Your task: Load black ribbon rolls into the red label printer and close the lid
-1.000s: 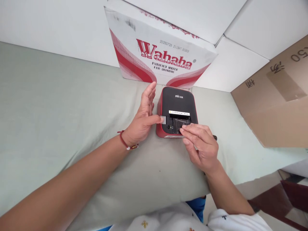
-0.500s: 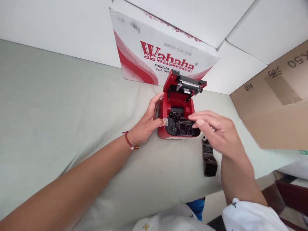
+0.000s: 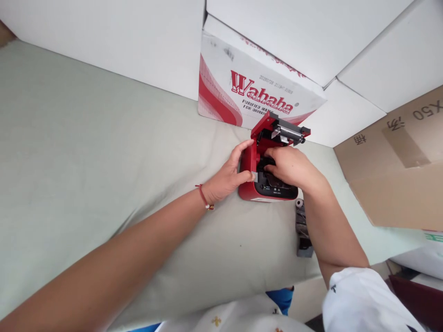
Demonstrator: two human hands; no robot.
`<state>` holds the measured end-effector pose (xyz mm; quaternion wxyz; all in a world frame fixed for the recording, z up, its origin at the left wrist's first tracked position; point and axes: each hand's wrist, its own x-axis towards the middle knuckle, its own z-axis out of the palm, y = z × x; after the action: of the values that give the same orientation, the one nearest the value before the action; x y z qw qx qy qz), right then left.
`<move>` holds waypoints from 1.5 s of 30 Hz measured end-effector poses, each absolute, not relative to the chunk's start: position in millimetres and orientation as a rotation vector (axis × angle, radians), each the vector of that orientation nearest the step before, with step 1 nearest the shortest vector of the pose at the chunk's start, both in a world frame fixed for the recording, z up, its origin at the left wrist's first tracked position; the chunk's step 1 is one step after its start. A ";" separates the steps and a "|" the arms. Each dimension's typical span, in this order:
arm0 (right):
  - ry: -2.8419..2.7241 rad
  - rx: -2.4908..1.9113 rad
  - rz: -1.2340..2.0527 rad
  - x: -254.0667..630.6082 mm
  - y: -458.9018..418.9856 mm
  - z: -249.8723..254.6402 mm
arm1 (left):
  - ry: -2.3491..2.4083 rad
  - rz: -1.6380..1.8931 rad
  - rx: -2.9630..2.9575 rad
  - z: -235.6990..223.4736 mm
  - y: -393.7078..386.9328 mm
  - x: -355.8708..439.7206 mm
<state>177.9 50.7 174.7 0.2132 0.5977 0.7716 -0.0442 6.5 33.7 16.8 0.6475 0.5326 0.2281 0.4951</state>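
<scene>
A small red and black label printer [image 3: 247, 186] stands on the cloth with its lid [image 3: 268, 122] raised. My left hand [image 3: 230, 175] grips its left side, thumb on the grey latch [image 3: 255, 177] and fingers along the outer wall. My right hand [image 3: 294, 168] reaches down into the open compartment, its fingers curled at a black label roll. The hand covers most of that roll, while part of a dark glossy strip [image 3: 277, 181] shows below the fingers. Beside the printer's right front corner lies another dark roll [image 3: 301, 221] with a trailing strip, partly behind my right forearm.
A white and red water carton [image 3: 221, 87] stands close behind the printer. To the right is a large brown cardboard box [image 3: 391, 184]. White panels rise along the back. A pale green cloth [image 3: 155, 147] covers the surface under everything.
The printer's lid has swung up from closed. My right hand has moved from the front strip into the compartment. My left hand stays at the latch; the camera view has shifted left.
</scene>
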 end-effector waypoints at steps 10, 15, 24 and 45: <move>2.693 2.438 -0.636 267.3 -28.0 211.8 | 0.482 1.148 1.213 13.1 36.0 5.7; 2.324 2.658 -0.860 327.4 -14.1 170.3 | 0.474 1.147 1.205 12.3 38.0 6.1; 2.124 2.834 -0.561 353.1 -23.0 118.4 | 0.476 1.122 1.195 15.6 37.5 4.4; 2.408 2.206 -0.720 337.3 -75.8 147.9 | 0.500 1.129 1.165 14.5 40.0 7.3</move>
<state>337.3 -75.8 147.9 -0.1012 0.6562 0.7164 -0.2141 7.3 40.0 14.5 0.6610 0.5148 0.2209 0.4993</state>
